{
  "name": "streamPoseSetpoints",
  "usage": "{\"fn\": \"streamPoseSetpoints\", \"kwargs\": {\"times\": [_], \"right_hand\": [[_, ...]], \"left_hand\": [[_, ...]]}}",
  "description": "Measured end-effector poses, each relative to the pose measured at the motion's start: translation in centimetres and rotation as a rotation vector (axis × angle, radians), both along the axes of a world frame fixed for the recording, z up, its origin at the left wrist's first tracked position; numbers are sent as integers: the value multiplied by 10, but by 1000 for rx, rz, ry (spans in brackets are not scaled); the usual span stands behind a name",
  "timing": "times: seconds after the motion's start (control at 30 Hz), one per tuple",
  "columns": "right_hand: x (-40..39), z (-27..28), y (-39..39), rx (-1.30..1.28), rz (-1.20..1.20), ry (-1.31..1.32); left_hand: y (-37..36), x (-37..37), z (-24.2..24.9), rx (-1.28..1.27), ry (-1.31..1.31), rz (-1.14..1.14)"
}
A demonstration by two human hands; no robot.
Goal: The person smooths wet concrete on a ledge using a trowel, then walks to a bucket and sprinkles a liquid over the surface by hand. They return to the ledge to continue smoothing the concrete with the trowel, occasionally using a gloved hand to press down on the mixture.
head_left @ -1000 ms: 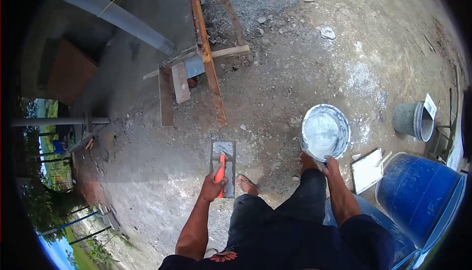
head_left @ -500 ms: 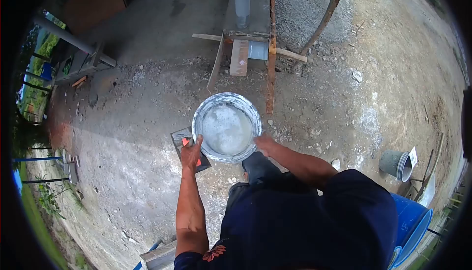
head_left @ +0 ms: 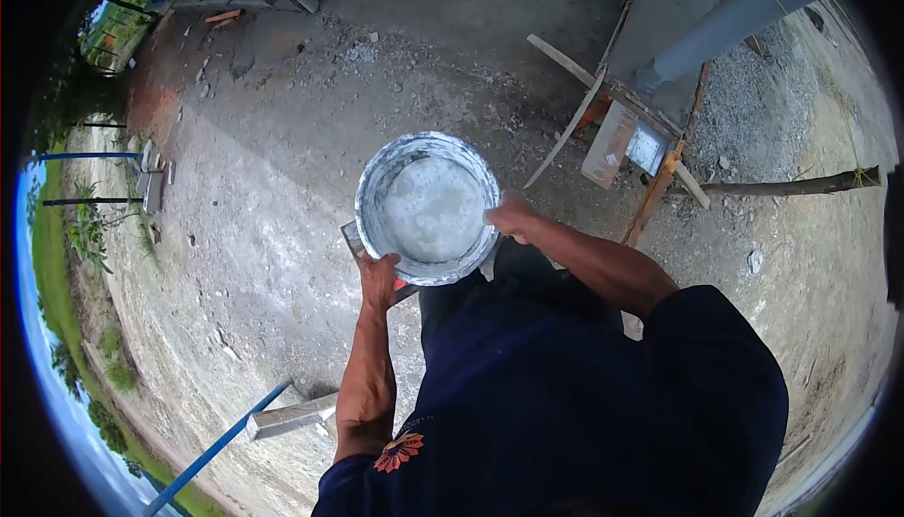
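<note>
A round, cement-smeared bucket [head_left: 368, 179] hangs in front of my body, its mouth facing up. Pale, whitish wet material [head_left: 434, 208] covers its bottom. My left hand [head_left: 379, 280] is closed at the near-left rim, thumb over the edge. Beneath that side a plastering trowel [head_left: 352, 238] pokes out, a flat dark plate with a bit of orange handle by my left fingers; most of it is hidden by the bucket. On the right rim my right hand [head_left: 509, 217] is closed, with its fingertips over the edge.
A grey column [head_left: 744, 23] with board formwork [head_left: 610, 145] stands at upper right. A wooden pole [head_left: 791, 185] lies to its right. At lower left are a blue bar [head_left: 221, 444] and a timber piece [head_left: 292, 415]. Gravelly ground [head_left: 254, 263] surrounds me.
The view has swung left, so column and formwork now sit farther right. Both hands still grip the bucket, and more of the trowel is hidden under it. The grey pail and blue barrel left view.
</note>
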State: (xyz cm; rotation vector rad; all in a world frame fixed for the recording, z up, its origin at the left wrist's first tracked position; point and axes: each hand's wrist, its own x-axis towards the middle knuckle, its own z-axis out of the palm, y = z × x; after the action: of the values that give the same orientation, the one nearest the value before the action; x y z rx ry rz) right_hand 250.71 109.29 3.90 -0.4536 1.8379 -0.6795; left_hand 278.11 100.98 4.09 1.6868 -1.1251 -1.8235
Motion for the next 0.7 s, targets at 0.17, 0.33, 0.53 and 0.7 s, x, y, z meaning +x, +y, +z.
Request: {"fn": "streamPoseSetpoints", "kwargs": {"times": [0.17,0.33,0.53,0.7], "right_hand": [[-49,-23,-69,44,45,-50],[-93,-3,-131,59,-86,77],[-162,34,-171,-328,-426,809],[-236,-3,-278,-326,54,721]], "left_hand": [[-97,-52,-8,-14,132,-36],[-184,-122,0,8,266,-91],[-279,-214,13,-37,219,-244],[-340,-315,1,-96,157,-470]]}}
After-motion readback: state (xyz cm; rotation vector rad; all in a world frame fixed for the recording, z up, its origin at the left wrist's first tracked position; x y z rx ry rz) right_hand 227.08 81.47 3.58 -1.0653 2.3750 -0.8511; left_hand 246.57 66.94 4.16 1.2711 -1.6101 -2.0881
